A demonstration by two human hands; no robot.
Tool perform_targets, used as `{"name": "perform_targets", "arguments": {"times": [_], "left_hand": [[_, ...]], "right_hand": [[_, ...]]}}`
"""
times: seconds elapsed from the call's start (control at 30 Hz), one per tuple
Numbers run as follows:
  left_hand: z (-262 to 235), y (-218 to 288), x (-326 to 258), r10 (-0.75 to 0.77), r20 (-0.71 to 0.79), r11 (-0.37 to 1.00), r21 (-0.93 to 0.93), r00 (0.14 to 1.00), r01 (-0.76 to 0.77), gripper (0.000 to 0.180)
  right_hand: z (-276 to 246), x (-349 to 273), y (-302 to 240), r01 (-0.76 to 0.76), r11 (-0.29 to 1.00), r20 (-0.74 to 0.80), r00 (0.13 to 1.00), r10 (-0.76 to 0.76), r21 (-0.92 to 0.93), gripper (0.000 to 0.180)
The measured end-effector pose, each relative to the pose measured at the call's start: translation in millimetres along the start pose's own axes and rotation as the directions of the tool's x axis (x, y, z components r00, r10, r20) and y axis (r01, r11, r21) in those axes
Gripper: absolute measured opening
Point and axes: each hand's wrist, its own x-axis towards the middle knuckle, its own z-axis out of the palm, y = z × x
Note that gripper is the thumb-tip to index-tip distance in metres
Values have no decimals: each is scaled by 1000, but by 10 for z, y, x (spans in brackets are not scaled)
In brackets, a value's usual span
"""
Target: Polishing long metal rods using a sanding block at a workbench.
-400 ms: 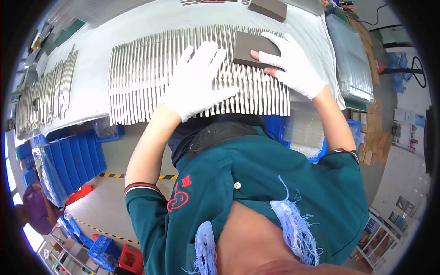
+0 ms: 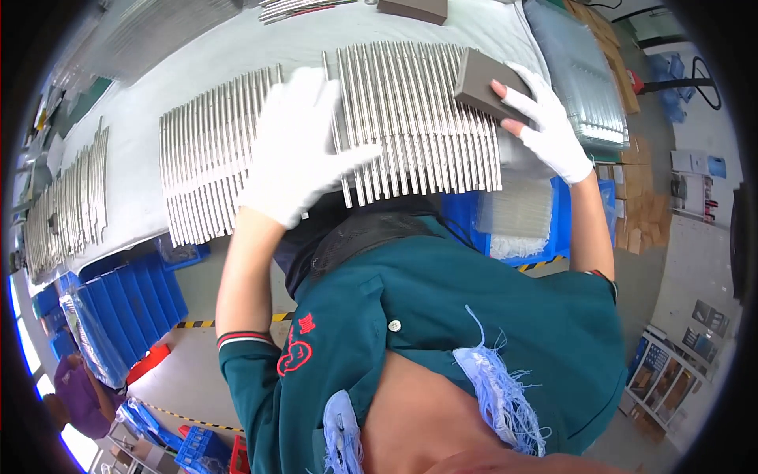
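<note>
Silvery metal rods lie side by side on the white-covered table in two groups, a right group (image 2: 403,118) and a left group (image 2: 201,158). My left hand (image 2: 292,154), in a white glove with bare fingertips not visible, lies flat over the right edge of the left group, its thumb stretched toward the right group. It is slightly blurred. In my right hand (image 2: 549,130), gloved with two bare fingertips showing, is a grey-brown rectangular block (image 2: 482,83). The block rests at the far right corner of the right group. A few loose rods (image 2: 346,186) lie between the groups.
More thin rods (image 2: 71,205) lie at the table's left end. A second grey-brown block (image 2: 414,9) sits at the far edge, beside thin rods (image 2: 304,9). Clear plastic trays (image 2: 580,87) are stacked at the right. Blue bins (image 2: 130,308) stand below left; a person (image 2: 83,395) is beyond.
My left hand has moved left, and the single row of rods has parted into two groups. My right hand has moved right with the block. The view has shifted slightly.
</note>
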Motion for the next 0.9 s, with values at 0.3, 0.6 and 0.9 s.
{"name": "perform_targets", "arguments": {"times": [0.3, 0.6, 0.9], "left_hand": [[72, -32, -177, -117, 235, 971, 233, 965, 60, 112], [134, -11, -165, -115, 163, 964, 255, 980, 71, 116], [126, 24, -143, -109, 161, 957, 284, 981, 59, 118]], "right_hand": [[-154, -330, -13, -128, 975, 167, 981, 98, 180, 52], [263, 439, -576, 306, 952, 108, 948, -301, -31, 44], [213, 415, -557, 304, 948, 117, 949, -294, -89, 49]]}}
